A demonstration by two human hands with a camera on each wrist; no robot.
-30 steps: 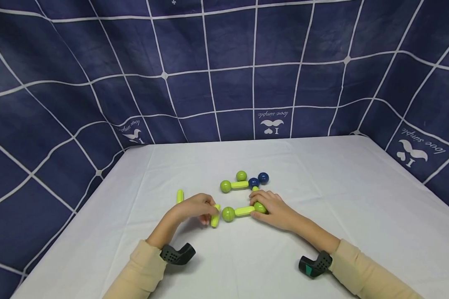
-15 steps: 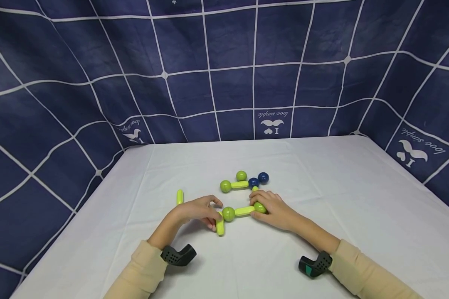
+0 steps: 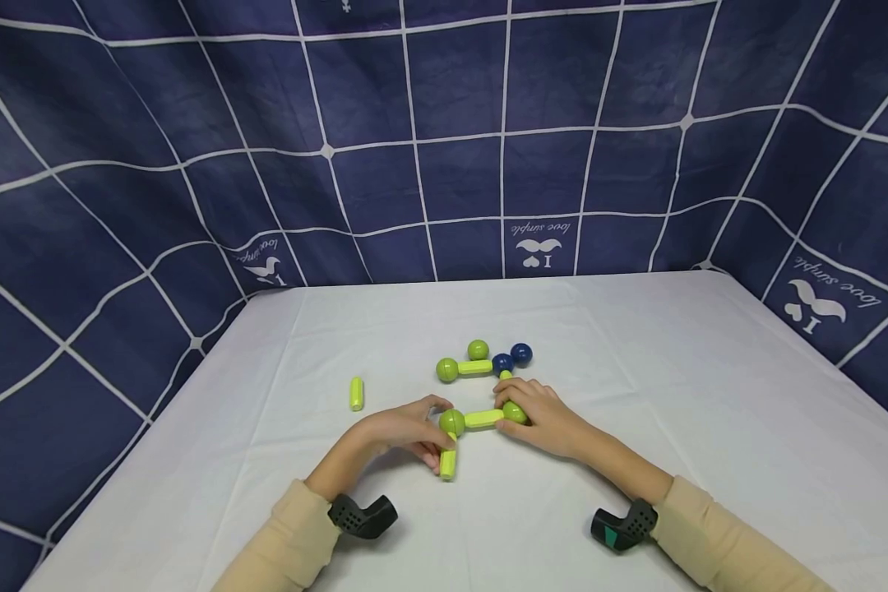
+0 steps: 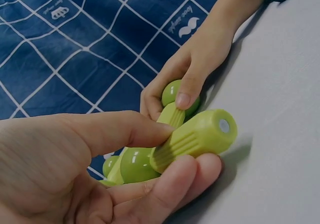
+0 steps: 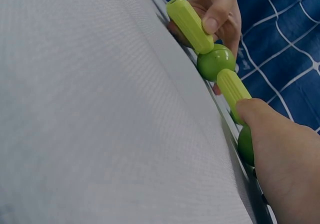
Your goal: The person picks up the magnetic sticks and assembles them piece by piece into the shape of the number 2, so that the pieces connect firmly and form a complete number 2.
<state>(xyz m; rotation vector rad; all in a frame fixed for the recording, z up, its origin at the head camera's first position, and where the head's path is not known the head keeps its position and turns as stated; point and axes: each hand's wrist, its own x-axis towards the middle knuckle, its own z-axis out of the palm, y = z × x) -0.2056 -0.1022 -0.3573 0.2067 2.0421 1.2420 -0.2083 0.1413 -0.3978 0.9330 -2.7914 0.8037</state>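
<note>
My left hand [image 3: 413, 432] pinches a yellow-green magnetic rod [image 4: 197, 139] between thumb and fingers. In the right wrist view, one end of that rod meets a green ball [image 5: 216, 62]. A second rod [image 3: 483, 419] runs from this ball to another green ball [image 3: 515, 411], which my right hand [image 3: 543, 417] grips, its thumb by the rod's end. Beyond the right fingers, a further rod [image 3: 506, 375] leads up to a dark blue ball [image 3: 502, 363]. From there a rod [image 3: 475, 367] reaches a green ball [image 3: 447, 370] on the left.
A loose yellow-green rod [image 3: 357, 394] lies left of the left hand on the white cloth [image 3: 385, 329]. Behind the joined pieces sit a green ball [image 3: 478, 349] and a dark blue ball [image 3: 521, 354]. A navy checked curtain [image 3: 451, 181] hangs behind the table.
My left hand has moved right and slightly nearer, bringing its rod from beside the green ball to its near side, end against it. My right hand has stayed in place.
</note>
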